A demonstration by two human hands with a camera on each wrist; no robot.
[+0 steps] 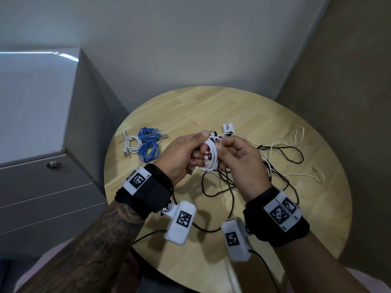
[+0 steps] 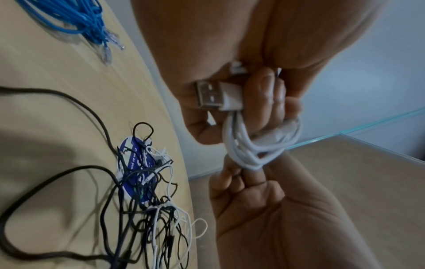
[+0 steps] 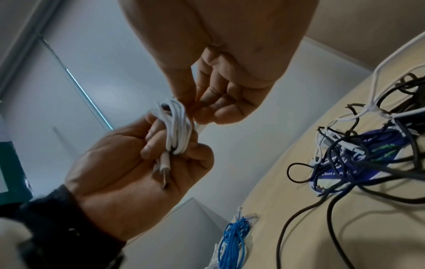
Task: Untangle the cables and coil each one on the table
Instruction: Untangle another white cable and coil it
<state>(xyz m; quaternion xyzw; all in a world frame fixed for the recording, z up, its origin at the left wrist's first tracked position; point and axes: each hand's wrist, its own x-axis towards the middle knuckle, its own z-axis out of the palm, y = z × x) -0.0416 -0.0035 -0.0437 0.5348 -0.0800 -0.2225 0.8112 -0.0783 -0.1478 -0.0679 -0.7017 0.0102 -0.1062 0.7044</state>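
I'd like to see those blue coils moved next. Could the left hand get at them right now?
Probably not yet: the left hand grips the white cable coil with the right hand. The path to the blue coils looks free.

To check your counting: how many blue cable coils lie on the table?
2. One blue coil lies at the table's far left; the other blue coil sits just nearer, touching it. None seem hidden.

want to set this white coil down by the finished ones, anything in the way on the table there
Nothing visible. The white coil is held by the left hand and right hand; bare table lies beside the blue coils. The tangle is on the opposite side.
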